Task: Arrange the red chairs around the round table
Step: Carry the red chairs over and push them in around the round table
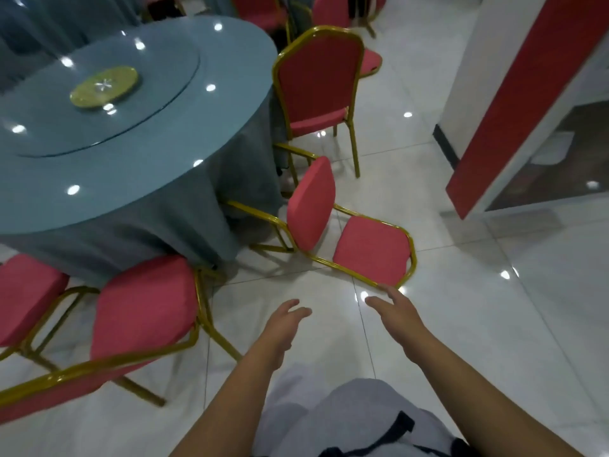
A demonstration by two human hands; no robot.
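Note:
A round table (197, 206) with a blue-grey cloth and a glass turntable fills the upper left. One red chair with a gold frame lies tipped on its back (372, 249) on the floor beside the table, its legs toward the cloth. My right hand (395, 311) is stretched out with straight fingers, its fingertips at the gold top rail of the fallen chair's back. My left hand (283, 324) hovers over the floor, fingers relaxed, holding nothing. An upright red chair (316, 84) stands at the table's right side. Another red chair (145, 308) stands at the near left.
A third red seat (26, 291) shows at the left edge. More red chairs (329, 11) and another clothed table stand at the back. A white and red pillar (494, 94) rises at the right. Glossy white tiles (494, 324) cover the floor.

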